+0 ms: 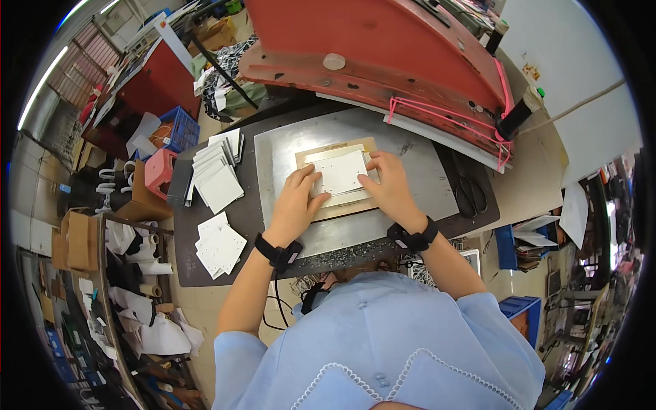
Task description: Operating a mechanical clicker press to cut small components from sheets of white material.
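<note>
A white rectangular card (342, 171) with small dark holes near its corners lies on a tan board (355, 208) in front of me. My left hand (294, 201) has its thumb and curved fingers at the card's left edge. At the right edge, the thumb and fingers of my right hand (393, 188) grip the card. Below the board is a flat metal plate (287, 147) on a dark table. To the left, a stack of white cards (217, 181) is fanned out. Nearer me lies a loose pile of punched white cards (220, 247).
A large red machine (369, 51) rises over the table's far side, with pink cord (437, 116) along its lower edge. Black-handled scissors (471, 196) lie at the table's right. A pink stool (160, 172) and a blue crate (179, 130) stand at the left.
</note>
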Available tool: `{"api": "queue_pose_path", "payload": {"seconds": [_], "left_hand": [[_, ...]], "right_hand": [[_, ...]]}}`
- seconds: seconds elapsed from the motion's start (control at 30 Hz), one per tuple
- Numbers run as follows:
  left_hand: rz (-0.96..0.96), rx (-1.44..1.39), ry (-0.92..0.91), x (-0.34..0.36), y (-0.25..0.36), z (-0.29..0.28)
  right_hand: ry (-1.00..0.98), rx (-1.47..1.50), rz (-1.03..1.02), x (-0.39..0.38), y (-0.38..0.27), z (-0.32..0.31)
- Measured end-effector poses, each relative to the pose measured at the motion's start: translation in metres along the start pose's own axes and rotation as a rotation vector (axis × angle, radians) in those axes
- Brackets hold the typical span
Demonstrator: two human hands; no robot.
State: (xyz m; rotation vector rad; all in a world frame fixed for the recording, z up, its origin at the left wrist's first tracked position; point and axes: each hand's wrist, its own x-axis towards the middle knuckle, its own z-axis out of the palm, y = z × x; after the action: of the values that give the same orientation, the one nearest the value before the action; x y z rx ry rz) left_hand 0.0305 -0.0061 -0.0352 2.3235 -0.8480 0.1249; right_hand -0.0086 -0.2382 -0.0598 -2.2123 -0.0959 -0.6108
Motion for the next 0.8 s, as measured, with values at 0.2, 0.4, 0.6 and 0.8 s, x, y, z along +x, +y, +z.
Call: {"api": "queue_pose_path", "payload": {"seconds": [0.2,0.4,0.6,0.8], "left_hand": [[-0.102,-0.329,0.277,0.003,0.010,0.002],[-0.354,-0.747,0.131,-0.013,0.001,-0.031],[-0.302,-0.874,0.141,-0.046,0.024,-0.060],[-0.343,-0.841,0.097,-0.076,0.037,-0.063]], "right_hand": [[-0.160,0.667,0.346,0.000,-0.037,-0.013],[-0.193,0.712,0.283,-0.009,-0.034,-0.021],[-0.257,0.669,0.170,-0.007,-0.069,-0.029],[-0.555,0.926,0.358,-0.016,-0.066,-0.033]]}}
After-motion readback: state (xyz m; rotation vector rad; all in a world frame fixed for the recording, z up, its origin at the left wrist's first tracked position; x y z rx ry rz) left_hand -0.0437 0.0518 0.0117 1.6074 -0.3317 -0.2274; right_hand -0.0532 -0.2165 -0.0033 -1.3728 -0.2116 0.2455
